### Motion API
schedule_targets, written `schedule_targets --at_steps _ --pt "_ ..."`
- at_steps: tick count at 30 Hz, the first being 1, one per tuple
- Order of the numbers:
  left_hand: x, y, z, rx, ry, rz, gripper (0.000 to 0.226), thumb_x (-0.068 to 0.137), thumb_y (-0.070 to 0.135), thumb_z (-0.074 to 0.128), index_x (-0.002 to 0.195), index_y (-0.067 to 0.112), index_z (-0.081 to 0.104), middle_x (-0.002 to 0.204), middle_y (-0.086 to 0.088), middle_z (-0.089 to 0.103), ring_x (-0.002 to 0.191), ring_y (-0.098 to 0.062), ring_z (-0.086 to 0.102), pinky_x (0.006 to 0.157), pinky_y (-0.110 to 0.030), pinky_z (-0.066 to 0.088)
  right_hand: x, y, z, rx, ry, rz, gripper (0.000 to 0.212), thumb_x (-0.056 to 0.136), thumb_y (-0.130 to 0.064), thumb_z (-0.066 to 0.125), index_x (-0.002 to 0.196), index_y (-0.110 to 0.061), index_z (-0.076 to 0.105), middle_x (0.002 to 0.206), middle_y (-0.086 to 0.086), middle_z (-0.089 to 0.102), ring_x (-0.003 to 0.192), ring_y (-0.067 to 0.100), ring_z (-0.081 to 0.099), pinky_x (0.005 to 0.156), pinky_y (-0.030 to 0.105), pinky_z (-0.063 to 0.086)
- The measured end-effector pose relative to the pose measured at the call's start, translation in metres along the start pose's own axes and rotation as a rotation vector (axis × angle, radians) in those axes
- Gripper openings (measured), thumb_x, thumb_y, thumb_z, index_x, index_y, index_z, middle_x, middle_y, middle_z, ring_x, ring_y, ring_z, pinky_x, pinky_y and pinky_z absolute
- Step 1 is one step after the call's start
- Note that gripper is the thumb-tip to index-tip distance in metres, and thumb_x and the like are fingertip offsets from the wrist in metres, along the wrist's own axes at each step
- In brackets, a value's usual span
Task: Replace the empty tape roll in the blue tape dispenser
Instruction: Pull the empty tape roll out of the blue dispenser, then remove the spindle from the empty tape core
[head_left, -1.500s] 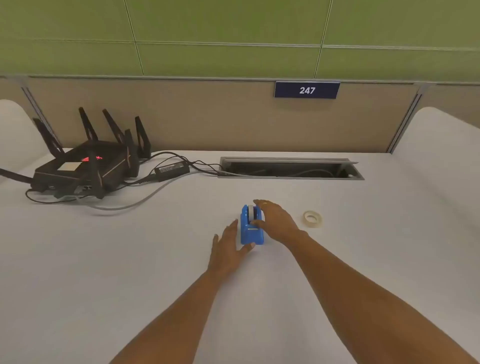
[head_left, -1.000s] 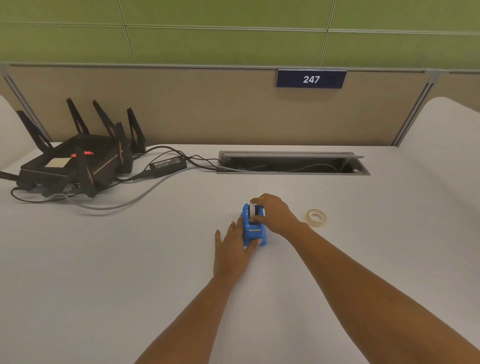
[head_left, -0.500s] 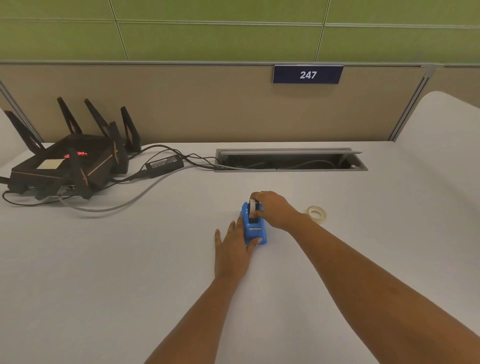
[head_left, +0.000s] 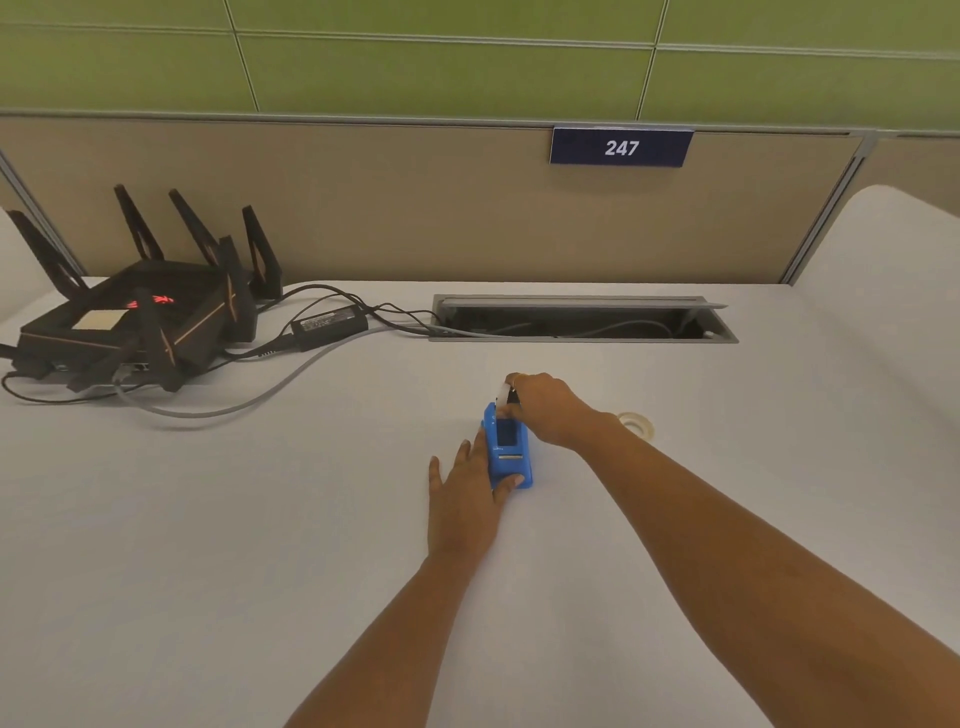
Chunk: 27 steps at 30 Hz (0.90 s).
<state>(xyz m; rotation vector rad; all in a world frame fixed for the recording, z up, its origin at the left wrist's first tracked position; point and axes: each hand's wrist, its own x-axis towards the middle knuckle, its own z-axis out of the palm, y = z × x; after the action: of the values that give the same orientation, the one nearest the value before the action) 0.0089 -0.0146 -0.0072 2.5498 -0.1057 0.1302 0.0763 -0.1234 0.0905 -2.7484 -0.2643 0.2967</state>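
Blue dispenser (head_left: 511, 454) may tip: right hand (head_left: 550, 410) pinches old roll (head_left: 503, 393) above it; flat left hand (head_left: 465, 501) only braces beside.

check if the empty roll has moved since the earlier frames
Yes. The empty roll, pinched by the right hand, has come up and out of the blue dispenser, which stays under the left hand on the desk.

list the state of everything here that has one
blue tape dispenser, on the desk, roll bay exposed
old roll, pinched, raised above the dispenser's far end
right hand, pinching the old roll
left hand, flat, bracing the dispenser
new tape roll, lying flat, untouched
router, red light lit
cable hatch, lid open
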Motion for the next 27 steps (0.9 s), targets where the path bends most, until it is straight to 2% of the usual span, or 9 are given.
schedule_targets --at_steps 7,11,13,16,17,19,21,24,27 --pt "0.0 -0.002 0.001 -0.016 0.004 -0.001 0.062 0.09 0.049 0.038 0.141 0.018 0.02 0.148 -0.001 0.034 0.139 -0.014 0.025 0.117 -0.041 -0.001 -0.011 0.007 0.006 0.203 0.084 0.004 0.041 0.09 -0.025 0.054 0.124 -0.004 0.043 0.121 0.02 0.059 0.106 0.034 0.057 0.093 0.037 0.046" --pt "-0.004 -0.001 -0.002 -0.128 0.055 0.019 0.063 0.089 0.045 0.043 0.141 0.021 0.017 0.149 0.003 0.033 0.136 -0.012 0.03 0.116 -0.039 0.001 -0.028 0.012 0.022 0.345 0.325 -0.022 0.03 0.087 -0.024 0.059 0.112 -0.008 0.052 0.11 0.013 0.064 0.102 0.027 0.058 0.087 0.033 0.045" --pt "-0.006 0.001 -0.004 -0.195 0.071 0.015 0.064 0.09 0.042 0.045 0.142 0.02 0.015 0.15 0.001 0.03 0.137 -0.013 0.029 0.116 -0.036 0.005 -0.04 0.012 0.03 0.445 0.44 -0.015 0.032 0.085 -0.023 0.062 0.112 -0.01 0.053 0.109 0.01 0.064 0.101 0.024 0.058 0.086 0.03 0.043" --pt "-0.012 0.003 -0.009 -0.288 0.115 0.027 0.064 0.089 0.035 0.05 0.141 0.017 0.017 0.15 -0.003 0.029 0.138 -0.016 0.026 0.115 -0.031 0.011 -0.059 0.011 0.041 0.582 0.523 -0.002 0.036 0.08 -0.018 0.068 0.112 -0.009 0.053 0.105 0.009 0.064 0.098 0.024 0.057 0.086 0.034 0.046" --pt "-0.015 0.003 -0.011 -0.306 0.129 0.037 0.064 0.089 0.033 0.052 0.141 0.017 0.019 0.15 -0.003 0.029 0.138 -0.016 0.025 0.114 -0.029 0.012 -0.066 0.011 0.045 0.607 0.537 0.005 0.037 0.078 -0.017 0.07 0.111 -0.009 0.054 0.101 0.007 0.064 0.096 0.023 0.057 0.085 0.032 0.047" --pt "-0.023 0.003 -0.016 -0.358 0.136 0.05 0.064 0.086 0.031 0.058 0.139 0.019 0.025 0.148 0.0 0.033 0.137 -0.014 0.028 0.111 -0.024 0.015 -0.08 0.011 0.052 0.65 0.557 0.011 0.04 0.076 -0.017 0.072 0.111 -0.011 0.054 0.09 -0.001 0.062 0.088 0.018 0.058 0.076 0.02 0.047" --pt "-0.032 0.001 -0.021 -0.425 0.135 0.067 0.064 0.08 0.03 0.065 0.135 0.022 0.034 0.14 0.006 0.042 0.128 -0.009 0.039 0.104 -0.016 0.024 -0.093 0.01 0.059 0.712 0.546 0.016 0.044 0.076 -0.018 0.072 0.116 -0.015 0.054 0.085 -0.004 0.062 0.085 0.013 0.058 0.068 0.01 0.044" --pt "-0.048 -0.002 -0.027 -0.495 0.132 0.128 0.059 0.072 0.026 0.074 0.125 0.026 0.048 0.117 0.023 0.052 0.103 0.011 0.049 0.085 0.004 0.032 -0.109 0.008 0.071 0.806 0.475 0.017 0.041 0.079 -0.019 0.07 0.117 -0.019 0.056 0.091 0.004 0.067 0.088 0.014 0.063 0.066 0.01 0.051" --pt "-0.064 -0.003 -0.03 -0.557 0.137 0.151 0.052 0.07 0.016 0.075 0.116 0.031 0.055 0.106 0.031 0.054 0.097 0.025 0.048 0.083 0.005 0.034 -0.123 0.003 0.082 0.914 0.405 0.03 0.032 0.079 -0.022 0.071 0.109 -0.019 0.06 0.09 0.004 0.067 0.085 0.007 0.065 0.066 0.009 0.052"
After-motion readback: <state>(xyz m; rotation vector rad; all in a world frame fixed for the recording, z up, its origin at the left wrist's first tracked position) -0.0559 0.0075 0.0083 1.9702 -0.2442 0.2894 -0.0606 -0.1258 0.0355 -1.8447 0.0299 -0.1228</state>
